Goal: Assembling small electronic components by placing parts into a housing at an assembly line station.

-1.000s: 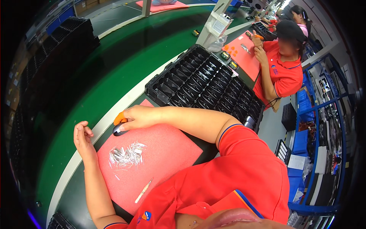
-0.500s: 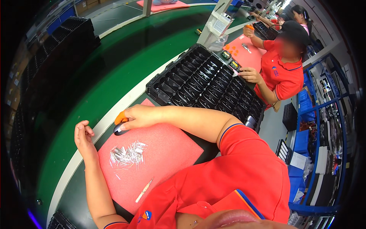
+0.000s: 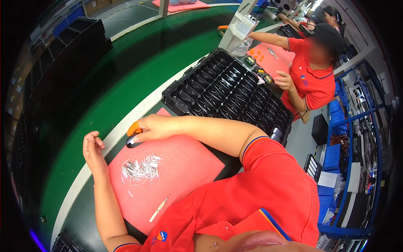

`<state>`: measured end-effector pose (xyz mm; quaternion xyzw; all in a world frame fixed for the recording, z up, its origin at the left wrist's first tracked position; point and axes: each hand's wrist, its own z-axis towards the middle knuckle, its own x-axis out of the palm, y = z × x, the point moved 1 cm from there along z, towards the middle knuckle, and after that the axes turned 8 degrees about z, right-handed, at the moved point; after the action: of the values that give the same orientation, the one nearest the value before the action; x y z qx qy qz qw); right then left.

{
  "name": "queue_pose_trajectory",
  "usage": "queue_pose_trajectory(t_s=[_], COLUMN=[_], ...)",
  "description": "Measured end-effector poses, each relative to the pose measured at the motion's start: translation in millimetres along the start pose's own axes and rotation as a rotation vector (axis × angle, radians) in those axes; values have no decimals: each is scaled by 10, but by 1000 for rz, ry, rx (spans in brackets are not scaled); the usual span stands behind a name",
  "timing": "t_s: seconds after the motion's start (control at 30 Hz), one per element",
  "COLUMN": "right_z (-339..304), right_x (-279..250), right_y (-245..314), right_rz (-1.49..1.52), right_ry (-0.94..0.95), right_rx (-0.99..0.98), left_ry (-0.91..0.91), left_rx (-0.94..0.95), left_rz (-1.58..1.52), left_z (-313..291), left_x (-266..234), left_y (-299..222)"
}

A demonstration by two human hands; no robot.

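Note:
My right hand (image 3: 156,127), with orange finger coverings (image 3: 133,128), is closed on a small dark rounded object (image 3: 132,142) shaped like a computer mouse. It is at the far edge of a pink foam mat (image 3: 191,161); the fingers partly hide the object. My left hand (image 3: 93,148) is raised by the pale rail left of the mat, its fingers loosely bent and holding nothing visible. Between my forearms, a heap of thin, shiny slivers (image 3: 142,169) lies on the mat. Nearer me is a slim, pale, pointed tool (image 3: 159,208), its kind unclear.
A large black tray (image 3: 226,86) with rows of hollows stands beyond my right arm. A green belt (image 3: 138,82) runs behind the pale rail (image 3: 84,185). A co-worker in red (image 3: 310,77) sits past the tray, beside another pink mat (image 3: 275,56). Blue shelving (image 3: 331,155) stands right.
The co-worker's far arm has stretched out over the green belt with an orange-tipped hand. Their other hand has drawn back from the small dark-and-yellow objects. My hands stay nearly in place.

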<state>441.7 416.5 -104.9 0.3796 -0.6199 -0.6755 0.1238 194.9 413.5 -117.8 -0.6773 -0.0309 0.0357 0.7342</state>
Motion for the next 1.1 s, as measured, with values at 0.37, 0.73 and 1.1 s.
queue_pose_trajectory(t_s=[0.37,0.73,1.1], right_z=[-22,-17,157], right_x=[-24,-25,257], right_y=[96,35,85], right_rz=[-1,21,-17], right_ry=[19,10,86], right_rx=[26,9,-71], left_ry=[-2,8,-80], left_rx=[-20,17,37], left_rz=[27,0,41], left_z=[-11,-4,-128], left_x=[-1,37,-356], left_y=[-18,-21,87])
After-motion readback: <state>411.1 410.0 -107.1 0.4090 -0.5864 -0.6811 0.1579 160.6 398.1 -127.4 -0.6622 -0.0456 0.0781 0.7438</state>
